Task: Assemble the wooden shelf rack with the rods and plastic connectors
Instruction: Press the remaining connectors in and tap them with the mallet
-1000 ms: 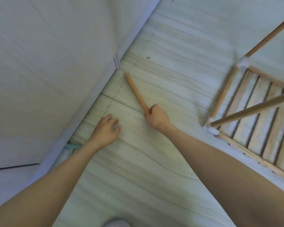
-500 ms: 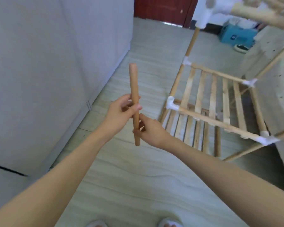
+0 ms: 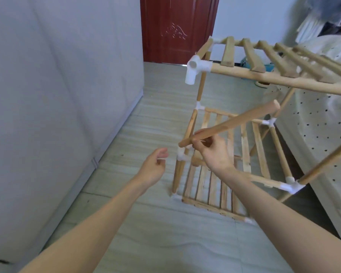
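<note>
From the head view we see our right hand (image 3: 215, 152) grasping a loose wooden rod (image 3: 230, 125) near its lower left end, fingers and thumb curled round it. The rod slants up and to the right, its free end lifted in front of the rack's middle shelf. Our left hand (image 3: 155, 166) hangs in the air just left of the rod's lower end, apart from it, fingers loosely curled and released, holding nothing.

The shelf rack (image 3: 244, 150) stands on the pale tiled floor (image 3: 146, 213), right of centre and just beyond our hands. It has three slatted shelves: a bottom one near the floor, a middle one behind our right hand, and a top one (image 3: 264, 56) reaching off to the far right. Rods joined by white plastic pieces link the shelves. At the near left corner of the top shelf sits a white plastic connector (image 3: 195, 69), with one open socket facing us and one pointing down, no rod beneath it.

A grey wall (image 3: 57, 95) fills the left side. A dark red door (image 3: 177, 28) stands at the far end. A dotted bedspread (image 3: 313, 125) lies to the right of the rack.
</note>
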`<state>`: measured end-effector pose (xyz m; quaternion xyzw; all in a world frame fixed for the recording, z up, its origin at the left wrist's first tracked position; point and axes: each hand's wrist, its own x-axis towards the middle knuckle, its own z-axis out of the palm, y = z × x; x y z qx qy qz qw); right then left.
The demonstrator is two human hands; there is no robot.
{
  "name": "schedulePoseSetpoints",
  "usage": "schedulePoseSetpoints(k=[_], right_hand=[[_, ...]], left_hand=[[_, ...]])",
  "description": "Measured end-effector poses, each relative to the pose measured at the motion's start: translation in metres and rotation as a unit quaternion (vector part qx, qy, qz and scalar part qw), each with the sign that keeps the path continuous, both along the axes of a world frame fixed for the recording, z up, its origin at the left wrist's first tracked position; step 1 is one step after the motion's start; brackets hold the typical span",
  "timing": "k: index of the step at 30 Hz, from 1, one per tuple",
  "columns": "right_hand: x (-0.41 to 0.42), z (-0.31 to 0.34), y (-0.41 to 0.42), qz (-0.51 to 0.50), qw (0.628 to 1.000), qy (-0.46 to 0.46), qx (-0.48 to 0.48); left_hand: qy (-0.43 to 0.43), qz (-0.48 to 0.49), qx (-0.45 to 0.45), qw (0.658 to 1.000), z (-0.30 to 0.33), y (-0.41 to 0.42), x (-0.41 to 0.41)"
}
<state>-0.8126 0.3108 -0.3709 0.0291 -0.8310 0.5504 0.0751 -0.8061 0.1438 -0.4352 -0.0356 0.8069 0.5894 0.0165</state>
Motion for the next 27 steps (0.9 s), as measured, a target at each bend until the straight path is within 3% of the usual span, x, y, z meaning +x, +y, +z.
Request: schedulePoseSetpoints(k=[5, 9, 14, 21, 24, 27], right_hand=[[-0.027, -0.02, -0.003, 0.027, 0.993, 0.014, 0.113], [-0.034, -0.017, -0.006, 0.057, 0.987, 0.02, 0.151], [-0.011, -0.01, -0.008, 0.075, 0.98, -0.018, 0.181], [0.072, -0.011, -0.01, 0.163, 0.963, -0.025, 0.215], [0.089, -0.009, -0.002, 0.159, 0.962, -0.036, 0.221], [0.095, -0.003, 0.002, 0.159, 0.961, -0.053, 0.222]], left_hand=[[-0.09, -0.083, 0.002, 0.992, -0.029, 0.011, -0.037], [-0.089, -0.134, 0.059, 0.985, -0.034, 0.025, -0.039], [-0.107, -0.09, 0.115, 0.983, -0.034, 0.025, -0.003], [-0.197, -0.151, 0.074, 0.966, -0.011, -0.005, 0.082], [-0.166, -0.092, 0.029, 0.981, 0.006, -0.009, 0.101], [-0.06, -0.014, 0.059, 0.996, 0.047, -0.011, 0.105]])
